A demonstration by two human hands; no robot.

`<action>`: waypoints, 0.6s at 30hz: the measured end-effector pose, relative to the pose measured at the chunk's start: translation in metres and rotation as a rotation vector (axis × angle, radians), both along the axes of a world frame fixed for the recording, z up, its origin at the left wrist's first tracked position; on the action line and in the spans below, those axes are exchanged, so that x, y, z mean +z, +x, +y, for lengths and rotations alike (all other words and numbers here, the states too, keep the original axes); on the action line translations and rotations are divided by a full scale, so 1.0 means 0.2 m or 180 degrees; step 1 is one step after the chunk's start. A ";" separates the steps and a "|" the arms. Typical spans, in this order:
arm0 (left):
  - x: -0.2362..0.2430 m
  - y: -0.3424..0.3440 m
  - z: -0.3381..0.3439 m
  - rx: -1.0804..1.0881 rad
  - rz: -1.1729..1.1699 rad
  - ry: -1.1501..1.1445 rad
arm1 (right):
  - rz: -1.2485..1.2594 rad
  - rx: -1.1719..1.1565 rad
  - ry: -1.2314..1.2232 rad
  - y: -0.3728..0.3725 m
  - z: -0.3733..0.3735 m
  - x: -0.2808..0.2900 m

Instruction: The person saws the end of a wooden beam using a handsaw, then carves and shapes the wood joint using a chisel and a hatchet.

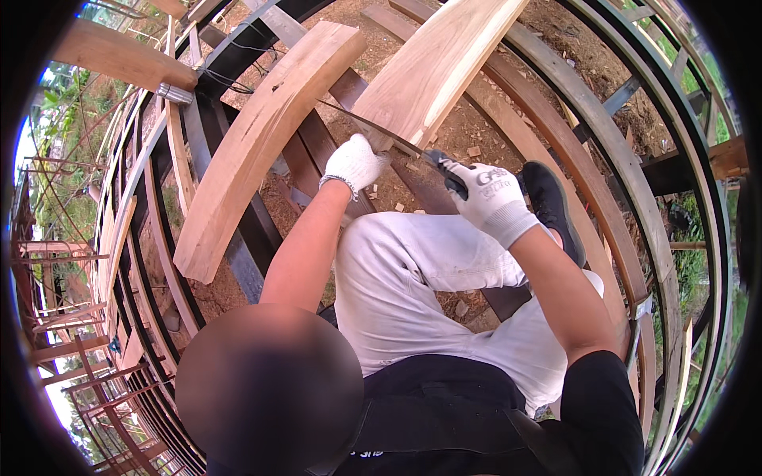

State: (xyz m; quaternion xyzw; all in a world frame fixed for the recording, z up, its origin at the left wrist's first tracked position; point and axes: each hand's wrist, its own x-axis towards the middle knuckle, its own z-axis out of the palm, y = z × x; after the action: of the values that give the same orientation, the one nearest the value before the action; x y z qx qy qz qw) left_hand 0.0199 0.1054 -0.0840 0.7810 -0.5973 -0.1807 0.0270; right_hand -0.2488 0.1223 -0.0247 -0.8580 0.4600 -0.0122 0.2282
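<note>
A handsaw (371, 125) runs with its thin dark blade across the near end of a pale wooden board (444, 59). Wrapped round the saw's black handle is my right hand (488, 190), in a white glove with grey print. My left hand (355, 164), also in a white glove, is closed on the board's near end, just on my side of the blade. Its fingertips are partly hidden under the wood. The blade lies on or against the wood; how deep it has cut cannot be seen.
A thick curved timber (270, 143) lies to the left of the board. Dark beams (349, 87) run beneath, over brown soil with wood chips (474, 151). A round wooden post (127, 55) juts in at upper left. My black shoe (548, 198) rests beside long planks (548, 103) at right.
</note>
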 end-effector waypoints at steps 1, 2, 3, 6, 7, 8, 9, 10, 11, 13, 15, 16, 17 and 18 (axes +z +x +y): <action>-0.01 0.02 0.00 0.0006 -0.0015 -0.0012 | -0.0015 0.0006 -0.0012 -0.01 0.00 0.00; -0.02 0.04 0.00 -0.0055 -0.0058 -0.0065 | -0.0134 -0.0073 -0.0062 -0.04 0.01 -0.02; -0.05 0.05 0.04 -0.0117 -0.0084 -0.0062 | -0.0235 -0.0154 -0.0055 -0.08 0.04 -0.04; -0.06 0.10 0.08 0.0079 -0.0206 -0.0203 | -0.0435 -0.0241 -0.0343 -0.36 0.22 0.00; -0.04 0.10 0.07 0.0115 -0.0209 -0.0238 | -0.0632 -0.0217 -0.0472 -0.46 0.28 -0.01; -0.01 0.08 0.04 0.0013 -0.0270 -0.0178 | -0.0606 -0.0112 -0.0526 -0.52 0.30 -0.04; 0.00 0.05 0.05 -0.0093 -0.0326 -0.0064 | -0.0572 -0.0014 -0.0524 -0.54 0.32 -0.05; -0.01 0.06 0.04 -0.0121 -0.0302 -0.0209 | -0.0481 -0.0169 -0.0541 -0.46 0.29 -0.03; -0.02 0.05 0.07 -0.0096 -0.0290 -0.0208 | -0.0412 -0.0291 -0.0409 -0.35 0.24 0.00; -0.04 0.00 0.02 -0.0158 -0.0139 -0.0240 | -0.0254 -0.0273 -0.0557 -0.20 0.07 -0.10; -0.08 0.09 0.05 0.0004 -0.0174 -0.0209 | -0.0057 -0.0149 0.0137 -0.09 0.01 -0.03; -0.07 0.10 0.05 -0.0040 -0.0146 -0.0153 | -0.0042 -0.0135 0.0123 -0.10 0.03 -0.03; -0.07 0.10 0.06 -0.0087 -0.0114 -0.0093 | -0.0071 -0.0116 -0.0037 -0.15 0.06 -0.03; -0.06 0.11 0.07 -0.0097 -0.0087 0.0040 | -0.0114 -0.0099 -0.0199 -0.19 0.09 -0.05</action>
State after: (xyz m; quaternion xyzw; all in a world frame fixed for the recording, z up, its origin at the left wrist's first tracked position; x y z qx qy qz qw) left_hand 0.0418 0.1193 -0.0953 0.7743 -0.6083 -0.1742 0.0112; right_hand -0.2878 0.1410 -0.0345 -0.8571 0.4686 -0.0454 0.2093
